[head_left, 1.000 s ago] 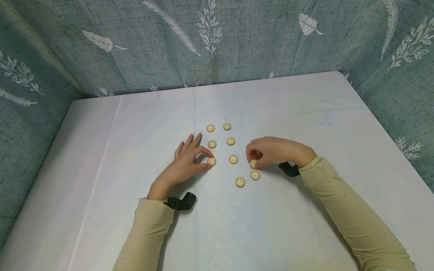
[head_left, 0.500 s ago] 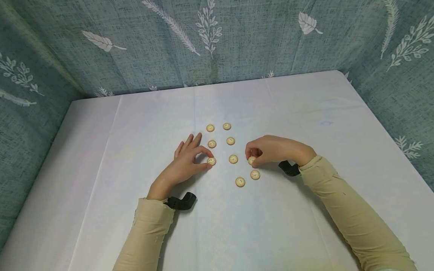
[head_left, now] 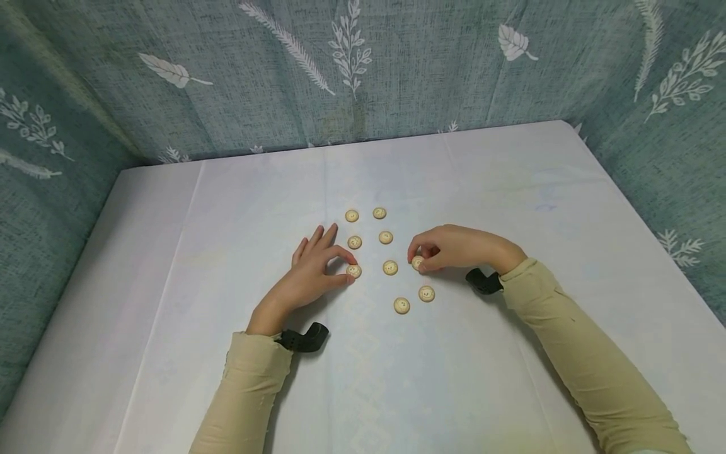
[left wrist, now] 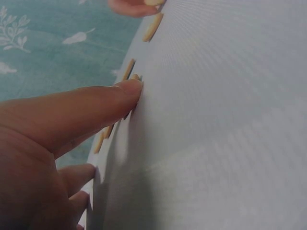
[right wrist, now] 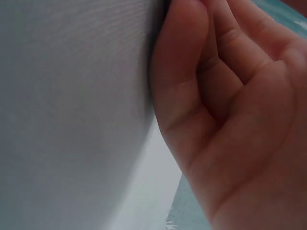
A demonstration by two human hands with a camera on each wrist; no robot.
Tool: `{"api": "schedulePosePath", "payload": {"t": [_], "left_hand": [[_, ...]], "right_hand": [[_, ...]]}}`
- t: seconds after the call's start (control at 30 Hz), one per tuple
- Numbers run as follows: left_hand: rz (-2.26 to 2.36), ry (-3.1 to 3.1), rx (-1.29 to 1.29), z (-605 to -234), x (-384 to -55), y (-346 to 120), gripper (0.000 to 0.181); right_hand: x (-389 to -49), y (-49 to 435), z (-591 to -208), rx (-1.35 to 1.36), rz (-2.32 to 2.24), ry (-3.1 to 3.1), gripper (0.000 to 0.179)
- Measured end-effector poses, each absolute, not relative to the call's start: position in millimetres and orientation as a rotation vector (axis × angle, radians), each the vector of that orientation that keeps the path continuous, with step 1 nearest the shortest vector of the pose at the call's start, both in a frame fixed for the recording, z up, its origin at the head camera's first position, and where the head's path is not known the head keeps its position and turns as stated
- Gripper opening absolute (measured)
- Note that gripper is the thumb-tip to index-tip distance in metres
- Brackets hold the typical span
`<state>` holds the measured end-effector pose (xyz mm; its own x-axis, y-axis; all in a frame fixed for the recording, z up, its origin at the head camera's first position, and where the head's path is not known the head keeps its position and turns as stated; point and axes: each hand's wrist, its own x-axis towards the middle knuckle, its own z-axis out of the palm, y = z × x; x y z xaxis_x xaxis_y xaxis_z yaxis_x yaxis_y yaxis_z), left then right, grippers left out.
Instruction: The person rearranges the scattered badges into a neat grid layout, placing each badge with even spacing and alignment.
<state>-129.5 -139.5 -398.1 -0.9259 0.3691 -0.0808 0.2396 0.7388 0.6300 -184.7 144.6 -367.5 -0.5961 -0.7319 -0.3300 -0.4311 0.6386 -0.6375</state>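
Observation:
In the head view my left hand (head_left: 312, 274) pinches a cream-coloured button (head_left: 354, 271) between thumb and index finger, its other fingers spread out on the table. My right hand (head_left: 454, 247) grips another button (head_left: 417, 263) by thumb and fingertips at the table surface. A button (head_left: 390, 268) lies between the two hands. Two more, a near button (head_left: 401, 306) and a button (head_left: 426, 294) below the right hand, lie closer to me. In the left wrist view the thumb (left wrist: 96, 103) mostly covers its button. The right wrist view hides the button behind the thumb (right wrist: 180, 57).
Beyond the hands lie a left-column button (head_left: 355, 242), a right-column button (head_left: 386, 238), and two farther ones, a left button (head_left: 351, 215) and a right button (head_left: 379, 213). A pale cloth covers the table (head_left: 272, 189). Green leaf-patterned curtains (head_left: 408, 69) surround its back and sides.
My right hand has slid its button away from me and slightly left, widening the gap to the button below it. The left hand has stayed in place with its button.

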Motion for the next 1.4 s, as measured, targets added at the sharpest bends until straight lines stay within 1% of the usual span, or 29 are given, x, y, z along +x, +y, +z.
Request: {"api": "schedulePosePath", "payload": {"t": [0.93, 1.03, 1.13, 1.27, 1.4], "left_hand": [[0.943, 2.744, 0.484, -397, -129, -139, 0.017], [0.948, 2.743, 0.486, -398, -129, -140, 0.017], [0.951, 2.742, 0.489, -399, -128, -140, 0.017], [0.958, 2.738, 0.488, -399, -128, -138, 0.018], [0.961, 2.744, 0.482, -397, -127, -139, 0.018]], "right_hand": [[-218, 137, -351, -0.733, -0.949, 2.346, 0.03], [-222, 136, -353, -0.699, -0.999, 2.357, 0.032], [-221, 134, -347, -0.634, -1.055, 2.361, 0.032], [-226, 135, -346, -0.556, -1.106, 2.367, 0.033], [-239, 136, -354, -0.542, -1.156, 2.376, 0.033]]}}
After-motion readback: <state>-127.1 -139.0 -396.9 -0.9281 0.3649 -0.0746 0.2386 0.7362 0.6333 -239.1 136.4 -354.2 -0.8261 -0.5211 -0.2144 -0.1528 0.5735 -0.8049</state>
